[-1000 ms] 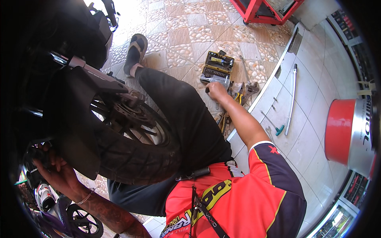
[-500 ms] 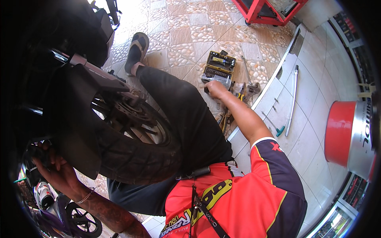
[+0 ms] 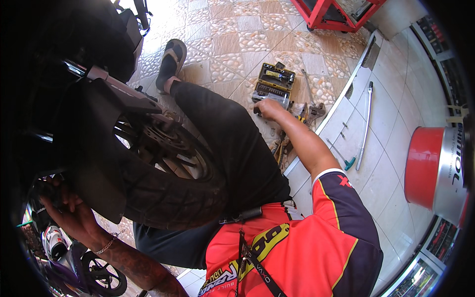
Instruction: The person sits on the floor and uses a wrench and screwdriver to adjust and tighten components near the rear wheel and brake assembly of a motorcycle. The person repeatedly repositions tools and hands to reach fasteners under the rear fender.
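The motorcycle's front wheel, with its black tyre and brake disc, stands in front of me beside my bent leg. My left hand reaches past the dark fender; its fingers curl around a dark part in shadow that I cannot make out. On the right, my right hand is closed just beside an open tool case with rows of sockets and bits. A small dark end pokes out at its fingers; what it belongs to is hidden.
Below the case lie an adjustable wrench and several other hand tools. A long silver bar and a green T-handle tool rest on white tiles. A red and silver drum stands right; a red cart is at the back.
My right hand has shifted very slightly at the near edge of the tool case. The left hand keeps its place by the fender.
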Tool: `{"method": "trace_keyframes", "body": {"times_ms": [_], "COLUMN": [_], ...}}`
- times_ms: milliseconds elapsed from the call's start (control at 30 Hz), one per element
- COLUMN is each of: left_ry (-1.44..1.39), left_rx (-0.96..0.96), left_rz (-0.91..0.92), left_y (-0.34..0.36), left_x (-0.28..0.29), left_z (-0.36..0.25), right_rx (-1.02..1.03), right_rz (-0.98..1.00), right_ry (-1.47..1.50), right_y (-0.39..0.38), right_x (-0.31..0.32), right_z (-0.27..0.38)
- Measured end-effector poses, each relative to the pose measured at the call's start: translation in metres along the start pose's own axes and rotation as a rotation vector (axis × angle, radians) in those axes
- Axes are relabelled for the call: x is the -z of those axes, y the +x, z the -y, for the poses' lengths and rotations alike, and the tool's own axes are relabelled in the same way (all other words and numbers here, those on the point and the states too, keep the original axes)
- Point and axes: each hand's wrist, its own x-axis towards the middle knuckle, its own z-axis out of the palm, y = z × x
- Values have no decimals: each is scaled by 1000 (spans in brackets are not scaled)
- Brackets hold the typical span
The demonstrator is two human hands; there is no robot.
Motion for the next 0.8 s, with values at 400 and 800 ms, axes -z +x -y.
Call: {"method": "trace_keyframes", "body": {"times_ms": [400,800], "left_ry": [-129,-138], "left_rx": [53,61], "left_rz": [15,22], "left_y": [1,0], "left_x": [7,2], "left_z": [-1,0], "right_rx": [22,132], "right_rz": [-72,-198], "right_ry": [97,23], "right_y": [-2,-9], "right_x": [-4,-28], "right_z": [-4,-17]}}
